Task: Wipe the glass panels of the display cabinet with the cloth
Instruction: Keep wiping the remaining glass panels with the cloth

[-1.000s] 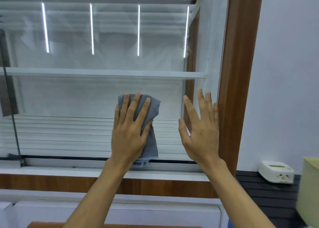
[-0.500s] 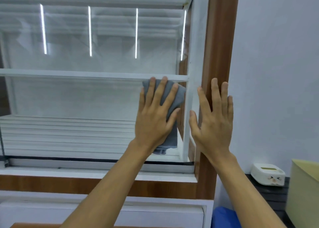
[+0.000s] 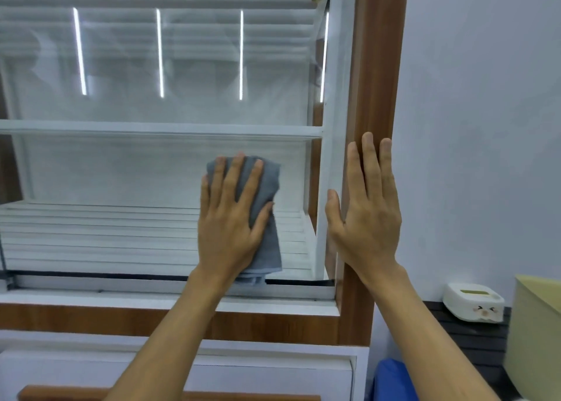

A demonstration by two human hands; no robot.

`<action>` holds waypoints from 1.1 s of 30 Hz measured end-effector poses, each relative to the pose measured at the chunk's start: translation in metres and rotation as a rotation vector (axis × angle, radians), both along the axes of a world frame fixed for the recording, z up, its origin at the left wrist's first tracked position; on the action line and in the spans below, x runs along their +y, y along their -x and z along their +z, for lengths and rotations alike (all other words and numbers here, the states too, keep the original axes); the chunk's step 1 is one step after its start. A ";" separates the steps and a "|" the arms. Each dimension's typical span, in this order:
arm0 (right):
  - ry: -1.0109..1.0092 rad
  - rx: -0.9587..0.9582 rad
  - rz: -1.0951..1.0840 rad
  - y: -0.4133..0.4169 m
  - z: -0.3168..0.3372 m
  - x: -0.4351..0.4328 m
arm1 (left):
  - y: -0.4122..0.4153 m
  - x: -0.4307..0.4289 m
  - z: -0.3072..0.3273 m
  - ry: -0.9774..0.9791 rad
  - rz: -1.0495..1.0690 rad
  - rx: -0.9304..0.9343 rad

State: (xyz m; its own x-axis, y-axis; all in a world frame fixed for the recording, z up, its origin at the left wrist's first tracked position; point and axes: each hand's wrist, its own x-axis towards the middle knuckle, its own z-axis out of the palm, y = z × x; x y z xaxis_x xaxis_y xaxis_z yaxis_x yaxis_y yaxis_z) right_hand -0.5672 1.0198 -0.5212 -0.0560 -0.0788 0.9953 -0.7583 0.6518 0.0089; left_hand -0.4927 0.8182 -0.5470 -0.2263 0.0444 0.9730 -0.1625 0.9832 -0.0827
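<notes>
Where the cloth (image 3: 270, 182) lay: against the lower glass panel (image 3: 121, 173), under the left hand (image 3: 230, 221).
Left hand: fingers straight, pressing it flat.
Right hand (image 3: 367, 218): flat, fingers straight, on the wooden frame (image 3: 376, 66).

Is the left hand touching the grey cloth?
Touching. The head view shows the left hand flat on the grey cloth, pressing it against the glass panel.

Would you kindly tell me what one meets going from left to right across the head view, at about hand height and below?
First the glass panel → left hand flat on the grey cloth → white frame post → right hand → small white box → pale yellow box.
</notes>
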 end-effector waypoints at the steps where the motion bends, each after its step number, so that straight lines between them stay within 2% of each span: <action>1: 0.002 0.001 -0.003 0.000 0.000 0.000 | -0.004 -0.008 0.004 -0.021 -0.006 0.020; 6: 0.003 0.002 -0.015 0.000 0.000 -0.001 | -0.011 -0.027 0.030 -0.044 -0.062 0.072; 12: 0.012 0.000 -0.024 0.000 -0.001 -0.002 | 0.004 0.003 0.046 -0.001 -0.107 0.060; 20: 0.008 0.003 0.016 0.000 -0.002 -0.001 | 0.033 0.056 0.021 0.146 -0.068 -0.024; 33: -0.007 0.030 -0.014 -0.002 0.000 -0.002 | -0.002 0.004 0.008 0.054 -0.129 -0.053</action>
